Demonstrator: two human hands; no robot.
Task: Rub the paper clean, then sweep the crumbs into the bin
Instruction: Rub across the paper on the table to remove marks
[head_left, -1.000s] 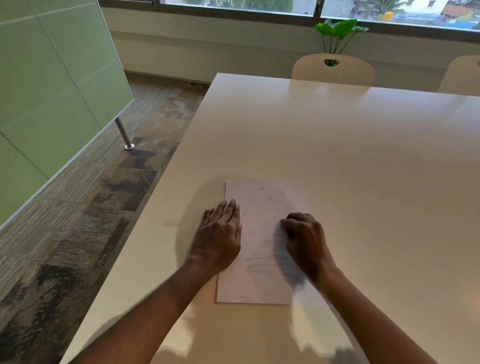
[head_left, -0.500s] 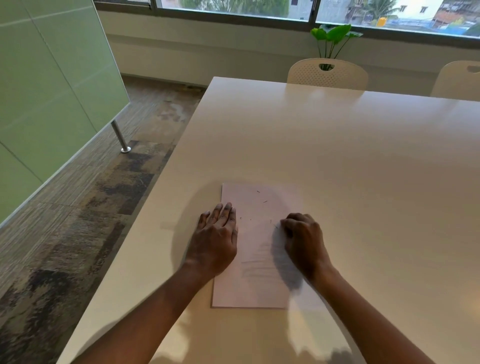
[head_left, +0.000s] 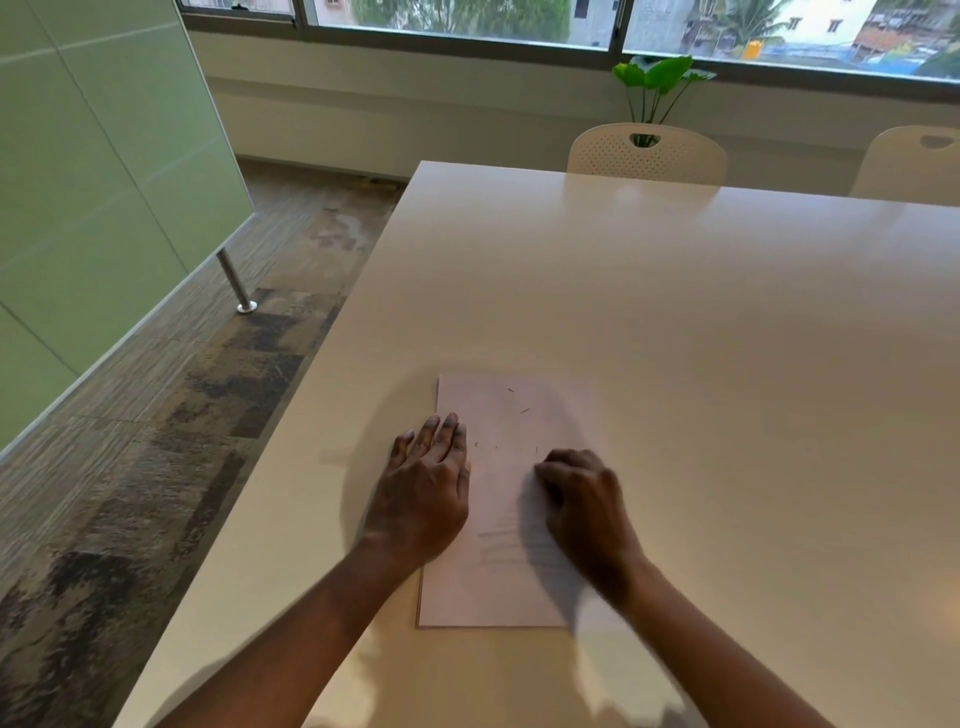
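Your left hand (head_left: 423, 496) lies flat with its fingers spread, pinning the left edge of the paper (head_left: 501, 499) to the worktop (head_left: 701, 322), just as it did a second ago. Your right hand (head_left: 584, 501) is curled into a loose fist over the right half of the sheet, and whatever it grips, presumably an eraser, is hidden under the knuckles, so you cannot tell what it holds. Over the last second that fist barely shifts; it stays near mid-sheet while the view tilts. The faint grey pencil lines (head_left: 498, 543) below it remain, so the rubbing looks unfinished. A few dark crumbs (head_left: 524, 410) sit scattered on the upper part of the sheet, above both hands. The paper rests near your edge of the worktop, square to you. No bin shows in this view, so the sweeping step is not yet begun, and you will need to locate the bin first.
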